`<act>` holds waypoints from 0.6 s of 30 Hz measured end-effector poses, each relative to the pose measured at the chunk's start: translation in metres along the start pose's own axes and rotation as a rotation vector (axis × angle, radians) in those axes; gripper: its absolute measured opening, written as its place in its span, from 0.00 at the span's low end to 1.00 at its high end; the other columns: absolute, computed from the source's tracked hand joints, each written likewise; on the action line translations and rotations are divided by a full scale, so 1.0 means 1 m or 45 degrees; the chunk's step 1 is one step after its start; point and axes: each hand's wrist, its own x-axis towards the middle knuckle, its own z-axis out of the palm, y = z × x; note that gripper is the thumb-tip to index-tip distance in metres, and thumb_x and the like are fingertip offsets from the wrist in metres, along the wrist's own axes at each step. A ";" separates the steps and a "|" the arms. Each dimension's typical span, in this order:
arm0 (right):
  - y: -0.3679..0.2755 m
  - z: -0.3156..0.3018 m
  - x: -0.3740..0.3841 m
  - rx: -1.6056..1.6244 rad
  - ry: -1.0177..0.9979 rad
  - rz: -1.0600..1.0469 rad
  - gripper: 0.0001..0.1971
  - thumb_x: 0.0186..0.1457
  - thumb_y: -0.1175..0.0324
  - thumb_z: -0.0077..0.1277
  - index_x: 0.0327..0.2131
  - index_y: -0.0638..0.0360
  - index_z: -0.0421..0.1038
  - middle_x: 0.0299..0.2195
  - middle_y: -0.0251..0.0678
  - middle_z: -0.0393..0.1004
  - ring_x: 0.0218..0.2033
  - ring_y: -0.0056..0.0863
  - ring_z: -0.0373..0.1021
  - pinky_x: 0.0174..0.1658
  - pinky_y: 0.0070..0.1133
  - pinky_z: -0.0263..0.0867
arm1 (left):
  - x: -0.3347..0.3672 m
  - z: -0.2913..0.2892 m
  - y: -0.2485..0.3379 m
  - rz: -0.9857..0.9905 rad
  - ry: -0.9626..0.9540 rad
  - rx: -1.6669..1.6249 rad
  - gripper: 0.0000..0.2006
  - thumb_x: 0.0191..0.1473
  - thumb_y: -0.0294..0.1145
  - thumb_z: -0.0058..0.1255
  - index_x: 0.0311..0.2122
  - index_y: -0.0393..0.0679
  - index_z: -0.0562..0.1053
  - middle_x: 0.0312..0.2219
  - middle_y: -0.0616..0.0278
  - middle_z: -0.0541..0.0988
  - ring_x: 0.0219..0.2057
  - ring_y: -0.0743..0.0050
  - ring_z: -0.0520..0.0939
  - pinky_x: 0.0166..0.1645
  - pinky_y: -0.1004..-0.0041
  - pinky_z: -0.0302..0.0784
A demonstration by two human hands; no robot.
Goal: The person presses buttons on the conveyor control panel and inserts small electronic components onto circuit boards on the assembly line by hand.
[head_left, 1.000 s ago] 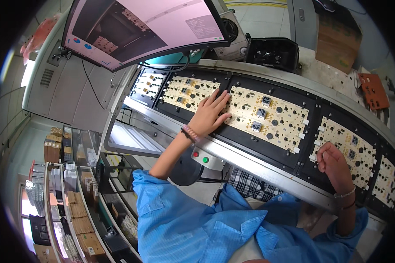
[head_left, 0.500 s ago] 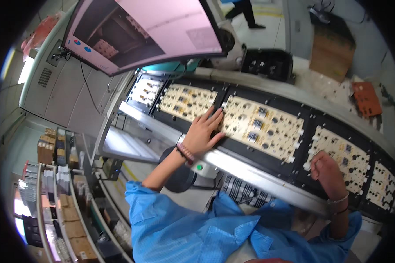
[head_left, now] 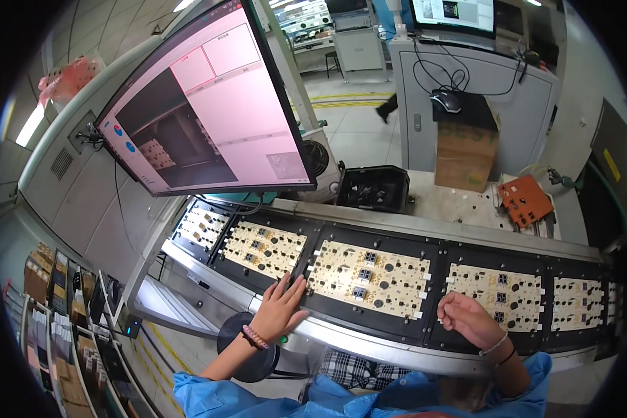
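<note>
My left hand (head_left: 277,311) lies with its fingers stretched out on the black frame between two cream circuit boards. Its fingertips are by the lower left corner of the large middle board (head_left: 340,280); the smaller board (head_left: 275,244) is on its other side. My right hand (head_left: 467,320) is closed, thumb and fingers curled together, at the lower left edge of another cream board (head_left: 522,289). Whatever is inside those fingers, if anything, is too small or hidden to name. Dark components dot the boards, which sit in black carriers (head_left: 435,279) along a conveyor.
A large monitor (head_left: 258,104) overhangs the line's far left. Behind the line are a black bin (head_left: 373,188) with small parts, a cardboard box (head_left: 463,157) and an orange-red plate (head_left: 526,200). A metal rail (head_left: 369,336) runs along the near edge; shelving (head_left: 66,341) stands at left.
The view has tilted up, so the line sits lower in the picture. My left hand stays by the middle board's left edge. My right hand remains curled, now at its board's lower left edge.
</note>
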 end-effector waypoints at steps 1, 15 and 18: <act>0.001 -0.001 0.001 0.016 0.002 0.009 0.07 0.65 0.70 0.45 0.44 0.59 0.68 0.36 0.32 0.71 0.33 0.16 0.65 0.39 0.14 0.63 | 0.001 0.004 -0.001 0.000 -0.006 -0.022 0.36 0.59 0.52 0.46 0.66 0.39 0.56 0.65 0.52 0.60 0.67 0.49 0.55 0.65 0.54 0.54; -0.011 -0.014 0.022 -0.259 0.212 -0.209 0.08 0.62 0.66 0.51 0.37 0.60 0.67 0.30 0.31 0.68 0.29 0.17 0.65 0.33 0.14 0.63 | -0.010 0.010 -0.001 -0.076 0.123 -0.169 0.38 0.61 0.55 0.39 0.67 0.35 0.52 0.67 0.49 0.54 0.67 0.54 0.55 0.66 0.55 0.50; -0.021 0.000 0.029 -0.397 0.250 -0.152 0.07 0.62 0.67 0.51 0.37 0.60 0.68 0.29 0.29 0.69 0.28 0.15 0.65 0.32 0.12 0.63 | -0.024 0.005 0.006 -0.135 0.182 -0.276 0.37 0.61 0.50 0.41 0.67 0.36 0.49 0.68 0.51 0.51 0.69 0.55 0.52 0.67 0.54 0.46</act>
